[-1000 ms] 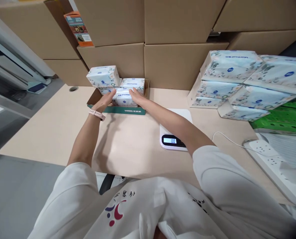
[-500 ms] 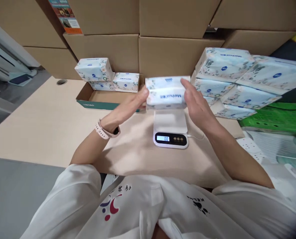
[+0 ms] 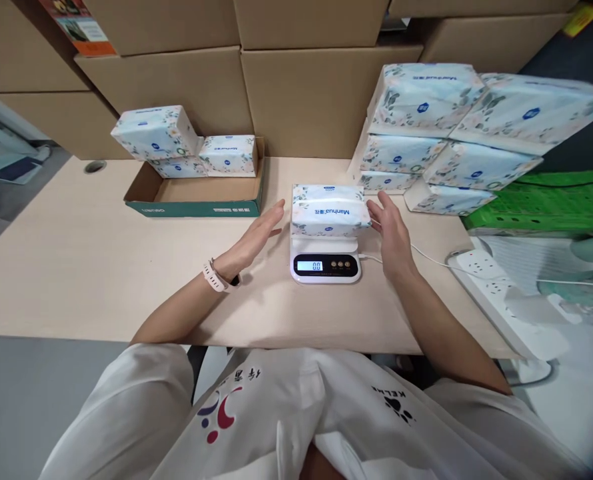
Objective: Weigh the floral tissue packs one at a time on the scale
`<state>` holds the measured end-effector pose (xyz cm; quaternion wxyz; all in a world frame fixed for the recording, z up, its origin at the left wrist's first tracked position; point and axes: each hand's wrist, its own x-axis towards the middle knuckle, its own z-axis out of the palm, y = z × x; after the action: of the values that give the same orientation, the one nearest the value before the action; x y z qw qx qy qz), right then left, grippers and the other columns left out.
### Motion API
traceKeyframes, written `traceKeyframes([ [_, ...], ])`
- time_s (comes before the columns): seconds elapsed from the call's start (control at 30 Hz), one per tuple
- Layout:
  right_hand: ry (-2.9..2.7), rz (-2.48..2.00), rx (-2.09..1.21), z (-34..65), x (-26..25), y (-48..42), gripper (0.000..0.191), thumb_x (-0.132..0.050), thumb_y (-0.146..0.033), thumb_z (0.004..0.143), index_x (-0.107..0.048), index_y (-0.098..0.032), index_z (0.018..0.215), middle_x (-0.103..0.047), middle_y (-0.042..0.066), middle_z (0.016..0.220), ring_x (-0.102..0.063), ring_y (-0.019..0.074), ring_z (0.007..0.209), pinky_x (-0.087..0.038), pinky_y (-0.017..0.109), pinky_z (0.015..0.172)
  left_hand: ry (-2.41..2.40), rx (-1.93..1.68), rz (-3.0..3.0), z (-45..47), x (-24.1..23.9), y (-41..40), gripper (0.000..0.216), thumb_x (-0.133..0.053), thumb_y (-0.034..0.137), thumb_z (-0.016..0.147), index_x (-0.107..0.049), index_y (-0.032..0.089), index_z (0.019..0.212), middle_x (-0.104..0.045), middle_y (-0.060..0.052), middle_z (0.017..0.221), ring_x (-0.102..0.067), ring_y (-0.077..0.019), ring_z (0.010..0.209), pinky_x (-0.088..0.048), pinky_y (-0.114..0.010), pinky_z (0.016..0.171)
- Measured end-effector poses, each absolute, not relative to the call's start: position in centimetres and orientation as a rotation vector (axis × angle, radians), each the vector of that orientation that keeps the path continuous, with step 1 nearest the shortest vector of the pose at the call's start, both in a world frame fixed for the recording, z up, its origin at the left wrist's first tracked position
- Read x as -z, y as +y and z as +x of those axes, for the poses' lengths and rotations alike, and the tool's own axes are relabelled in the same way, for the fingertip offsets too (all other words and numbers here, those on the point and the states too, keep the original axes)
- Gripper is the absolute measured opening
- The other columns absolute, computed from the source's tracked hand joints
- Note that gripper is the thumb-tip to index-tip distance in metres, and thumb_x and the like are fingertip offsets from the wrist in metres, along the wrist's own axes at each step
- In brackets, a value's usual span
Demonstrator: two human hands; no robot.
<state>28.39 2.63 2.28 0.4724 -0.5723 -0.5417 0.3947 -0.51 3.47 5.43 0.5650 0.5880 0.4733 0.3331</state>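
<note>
Tissue pack is lying flat on the scale, centre frame, leaving the display uncovered. Left hand and right hand are flanking it, fingers open, gripping nothing.

The tissue pack is wrapped in thin, slightly glossy plastic film with a flower print. The scale beneath it is smooth white plastic with a shiny dark display panel. The table looks like pale matt wood laminate, and the stacked boxes are plain matt brown cardboard.
</note>
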Motion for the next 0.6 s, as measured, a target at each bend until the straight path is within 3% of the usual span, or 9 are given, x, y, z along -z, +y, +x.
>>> traceKeyframes([
  [0.2, -1.236, -1.313, -0.982, 28.5, -0.2, 1.8, 0.076, -0.043, -0.08, 0.098, -0.048, -0.038, 0.161, -0.056, 0.005, 0.166, -0.046, 0.0276, 0.161, -0.033, 0.055, 0.136, 1.113, -0.824, 1.351, -0.5, -5.7, 4.0, 0.08, -0.053, 0.073, 0.1, -0.043, 0.03, 0.167, -0.029, -0.005, 0.18, -0.026, -0.0328, 0.168, -0.034, -0.052, 0.133],
  [0.43, -1.228, -1.297, -1.029, 28.5, 0.0, 1.9, 0.075, -0.038, -0.079, 0.1, -0.048, -0.037, 0.162, -0.052, 0.002, 0.169, -0.04, 0.0259, 0.164, -0.03, 0.052, 0.138, 1.101, -0.769, 1.227, -0.7, -5.5, 4.1, 0.083, -0.045, 0.077, 0.101, -0.035, 0.032, 0.17, -0.024, -0.004, 0.181, -0.023, -0.0324, 0.169, -0.034, -0.052, 0.133],
  [0.6, -1.214, -1.305, -1.017, 28.8, 0.4, 2.1, 0.077, -0.039, -0.081, 0.099, -0.052, -0.036, 0.159, -0.055, 0.003, 0.166, -0.042, 0.0272, 0.163, -0.031, 0.053, 0.138, 1.062, -0.762, 1.176, -1.1, -5.7, 4.0, 0.081, -0.043, 0.077, 0.102, -0.038, 0.031, 0.169, -0.027, -0.005, 0.181, -0.025, -0.0313, 0.169, -0.036, -0.052, 0.133],
])
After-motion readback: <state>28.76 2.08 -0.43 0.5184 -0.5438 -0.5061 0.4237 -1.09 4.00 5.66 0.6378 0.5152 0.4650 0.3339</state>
